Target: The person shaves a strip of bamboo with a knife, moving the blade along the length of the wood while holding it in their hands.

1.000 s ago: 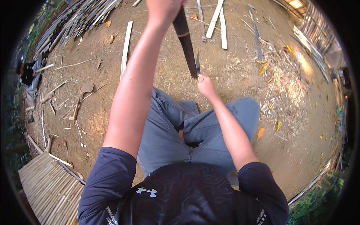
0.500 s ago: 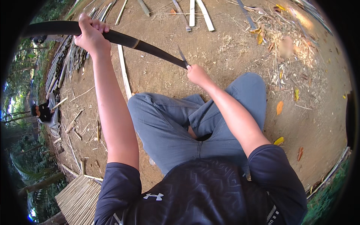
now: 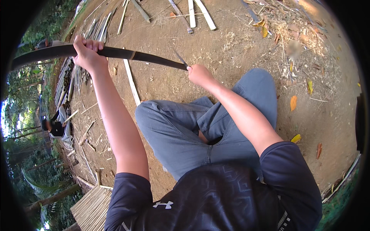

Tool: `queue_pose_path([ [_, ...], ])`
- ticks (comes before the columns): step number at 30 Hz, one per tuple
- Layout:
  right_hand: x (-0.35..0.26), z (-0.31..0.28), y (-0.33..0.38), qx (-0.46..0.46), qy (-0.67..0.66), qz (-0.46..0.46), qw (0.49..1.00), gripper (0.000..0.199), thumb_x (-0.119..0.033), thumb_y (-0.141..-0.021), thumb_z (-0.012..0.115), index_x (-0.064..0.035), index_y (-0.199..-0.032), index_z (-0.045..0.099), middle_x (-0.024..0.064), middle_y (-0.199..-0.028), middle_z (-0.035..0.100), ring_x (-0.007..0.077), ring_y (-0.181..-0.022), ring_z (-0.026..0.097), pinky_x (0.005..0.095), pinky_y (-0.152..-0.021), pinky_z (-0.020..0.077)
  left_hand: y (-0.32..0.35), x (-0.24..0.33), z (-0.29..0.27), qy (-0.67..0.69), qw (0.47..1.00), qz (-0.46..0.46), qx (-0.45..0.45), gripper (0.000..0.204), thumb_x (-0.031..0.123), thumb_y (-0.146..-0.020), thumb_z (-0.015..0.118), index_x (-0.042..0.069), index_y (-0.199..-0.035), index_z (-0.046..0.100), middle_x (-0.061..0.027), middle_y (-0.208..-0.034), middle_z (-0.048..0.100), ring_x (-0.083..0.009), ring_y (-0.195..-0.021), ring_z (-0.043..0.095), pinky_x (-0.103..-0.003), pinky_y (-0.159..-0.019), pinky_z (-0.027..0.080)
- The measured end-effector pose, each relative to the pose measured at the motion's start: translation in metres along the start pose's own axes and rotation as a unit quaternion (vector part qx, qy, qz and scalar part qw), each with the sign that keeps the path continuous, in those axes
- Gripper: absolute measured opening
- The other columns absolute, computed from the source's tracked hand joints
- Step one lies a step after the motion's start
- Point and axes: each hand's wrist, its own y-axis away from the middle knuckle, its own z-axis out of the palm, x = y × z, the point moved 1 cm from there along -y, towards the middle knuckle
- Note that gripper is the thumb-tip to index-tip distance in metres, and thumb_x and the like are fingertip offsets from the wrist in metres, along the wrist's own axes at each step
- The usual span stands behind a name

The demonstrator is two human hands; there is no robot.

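Note:
A long dark bamboo strip (image 3: 154, 59), with a pale ring at one joint, stretches from the far left toward the middle, gently bowed. My left hand (image 3: 89, 57) is closed around it, thumb pointing up along the near side. My right hand (image 3: 201, 75) is closed on a knife, whose handle the fist hides; its thin blade (image 3: 180, 57) points up and to the left. The strip's right end meets the blade at my right fingers. I cannot tell whether those fingers also pinch the strip.
My crossed legs (image 3: 185, 131) in grey trousers lie beneath my arms. Pale split strips (image 3: 192, 13) and a bamboo pile (image 3: 90, 32) lie on the bare ground. Shavings and leaves (image 3: 295, 63) are scattered right. A slatted bamboo mat (image 3: 92, 208) and a seated person (image 3: 58, 125) are left.
My left hand has come down a little with the strip, which now slopes less steeply. My right hand keeps the knife at the strip's end. The whole view has turned slightly.

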Motion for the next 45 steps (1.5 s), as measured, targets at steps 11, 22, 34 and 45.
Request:
queue_pose_path([
  [11, -0.001, 0.011, 0.008, -0.022, 0.015, -0.001, 1.0, 0.041, -0.027, -0.105, 0.043, 0.0005, -0.088, 0.067, 0.0124, -0.072, 0.066, 0.023, -0.054, 0.062, 0.0397, -0.049, 0.0496, -0.003, -0.001, -0.013, 0.034, 0.999, -0.008, -0.003, 0.029, 0.019, -0.088, 0.064, 0.012, -0.069, 0.043, 0.0032, -0.056, 0.035, -0.0092, -0.046, 0.033, -0.029, -0.045, 0.032],
  [22, -0.007, 0.019, 0.02, 0.05, 0.096, -0.04, 0.993, 0.037, -0.027, -0.104, 0.042, 0.002, -0.099, 0.065, 0.0175, -0.078, 0.069, 0.0309, -0.069, 0.07, 0.045, -0.059, 0.0548, -0.001, 0.001, -0.039, 0.007, 0.999, -0.024, 0.028, 0.03, 0.021, -0.087, 0.063, 0.015, -0.069, 0.041, 0.0042, -0.056, 0.029, -0.0094, -0.049, 0.03, -0.027, -0.049, 0.03],
  [34, 0.028, 0.028, -0.007, 0.028, 0.132, 0.004, 0.991, 0.036, -0.027, -0.103, 0.043, 0.0024, -0.103, 0.062, 0.0234, -0.076, 0.068, 0.0375, -0.07, 0.07, 0.0499, -0.062, 0.0541, 0.006, 0.008, -0.052, 0.027, 0.999, -0.027, 0.038, 0.029, 0.021, -0.088, 0.061, 0.014, -0.068, 0.041, 0.0046, -0.054, 0.032, -0.0084, -0.044, 0.032, -0.027, -0.045, 0.031],
  [45, 0.038, 0.046, 0.017, 0.03, 0.059, 0.089, 0.994, 0.037, -0.029, -0.102, 0.044, 0.0002, -0.103, 0.067, 0.0259, -0.093, 0.069, 0.0429, -0.091, 0.068, 0.0529, -0.081, 0.0531, 0.023, 0.013, -0.036, 0.023, 1.0, -0.006, 0.021, 0.031, 0.022, -0.091, 0.06, 0.015, -0.068, 0.04, 0.0039, -0.055, 0.032, -0.0093, -0.046, 0.03, -0.028, -0.047, 0.031],
])
